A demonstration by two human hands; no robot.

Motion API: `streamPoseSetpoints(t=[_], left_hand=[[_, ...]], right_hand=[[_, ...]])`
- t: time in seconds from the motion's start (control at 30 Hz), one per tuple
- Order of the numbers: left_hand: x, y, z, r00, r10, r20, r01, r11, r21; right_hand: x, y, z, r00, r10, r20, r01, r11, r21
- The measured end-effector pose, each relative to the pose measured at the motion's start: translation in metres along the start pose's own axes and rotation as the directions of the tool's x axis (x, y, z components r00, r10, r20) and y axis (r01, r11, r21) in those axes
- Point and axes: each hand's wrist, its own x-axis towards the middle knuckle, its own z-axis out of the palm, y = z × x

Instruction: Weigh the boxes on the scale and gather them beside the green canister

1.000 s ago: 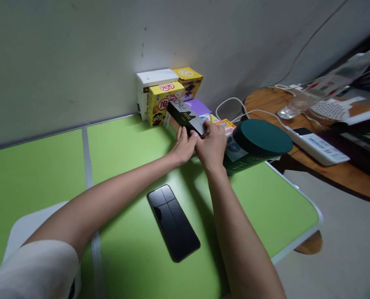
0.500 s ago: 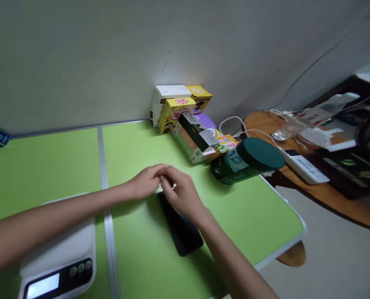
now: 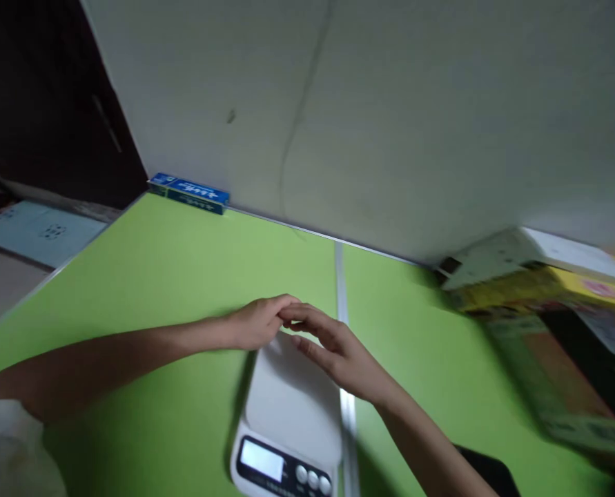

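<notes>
My left hand (image 3: 260,322) reaches in from the left, fingers stretched to the right and partly overlapped by my other hand. My right hand (image 3: 335,345) comes from the lower right, thumb apart from its loosely bent fingers. The two hands touch at the fingertips, and I see nothing held in either. Both are over the far end of a white kitchen scale (image 3: 297,407) with a lit display and round buttons. A dark phone (image 3: 491,473) shows in part beyond my right forearm.
The green folding table (image 3: 183,269) has a metal seam (image 3: 341,283) across it. A long blue box (image 3: 190,193) lies against the wall at the back left. Several blurred boxes, one of them yellow (image 3: 524,286), are stacked at the right. A dark door (image 3: 53,90) stands at the left.
My view has swung left, so the scale is now central and the boxes sit at the right edge. My joined hands have moved from above the phone to above the scale.
</notes>
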Motion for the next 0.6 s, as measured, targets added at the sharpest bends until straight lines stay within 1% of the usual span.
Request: streamPoseSetpoints(t=[0.03, 0.07, 0.1, 0.13, 0.17, 0.2, 0.27, 0.3, 0.33, 0.37, 0.4, 0.47, 0.57, 0.6], left_hand=[[-0.003, -0.014, -0.018, 0.997, -0.020, -0.069, 0.023, 0.999, 0.030], [-0.005, -0.029, -0.037, 0.986, -0.033, -0.162, 0.044, 0.997, 0.064], [-0.006, -0.046, -0.057, 0.960, -0.036, -0.279, 0.067, 0.993, 0.100], [-0.007, -0.063, -0.079, 0.912, -0.032, -0.408, 0.096, 0.986, 0.137], [-0.008, -0.081, -0.100, 0.843, -0.025, -0.538, 0.138, 0.976, 0.170], [-0.008, -0.099, -0.122, 0.756, -0.016, -0.655, 0.190, 0.962, 0.195], [-0.006, -0.131, -0.161, 0.571, -0.032, -0.821, 0.314, 0.932, 0.181], [-0.005, -0.144, -0.179, 0.489, -0.054, -0.871, 0.363, 0.920, 0.146], [-0.002, -0.155, -0.194, 0.425, -0.078, -0.902, 0.397, 0.911, 0.109], [0.002, -0.163, -0.208, 0.380, -0.102, -0.919, 0.423, 0.903, 0.074], [0.006, -0.168, -0.221, 0.349, -0.125, -0.929, 0.443, 0.895, 0.046], [0.018, -0.174, -0.243, 0.312, -0.167, -0.935, 0.479, 0.878, 0.003], [0.036, -0.176, -0.270, 0.234, -0.240, -0.942, 0.529, 0.844, -0.083], [0.041, -0.177, -0.277, 0.218, -0.251, -0.943, 0.537, 0.838, -0.099]], right_hand=[[0.022, 0.000, 0.005, 1.000, 0.009, 0.019, -0.009, 1.000, 0.007], [0.045, 0.002, 0.010, 0.999, 0.023, 0.023, -0.024, 1.000, 0.021], [0.068, 0.004, 0.015, 0.999, 0.044, 0.011, -0.045, 0.998, 0.043], [0.091, 0.009, 0.019, 0.997, 0.073, -0.019, -0.071, 0.995, 0.072], [0.115, 0.014, 0.024, 0.993, 0.103, -0.063, -0.097, 0.991, 0.098], [0.138, 0.021, 0.028, 0.985, 0.129, -0.117, -0.116, 0.987, 0.112], [0.182, 0.037, 0.038, 0.959, 0.163, -0.234, -0.144, 0.985, 0.097], [0.202, 0.046, 0.043, 0.943, 0.171, -0.284, -0.157, 0.985, 0.069], [0.220, 0.054, 0.048, 0.931, 0.173, -0.323, -0.169, 0.985, 0.039], [0.237, 0.062, 0.053, 0.921, 0.167, -0.351, -0.175, 0.985, 0.009], [0.252, 0.069, 0.058, 0.915, 0.153, -0.373, -0.172, 0.985, -0.016], [0.276, 0.080, 0.066, 0.901, 0.111, -0.419, -0.148, 0.987, -0.056], [0.302, 0.094, 0.070, 0.870, 0.073, -0.487, -0.125, 0.989, -0.075], [0.309, 0.098, 0.070, 0.868, 0.056, -0.494, -0.109, 0.991, -0.079]])
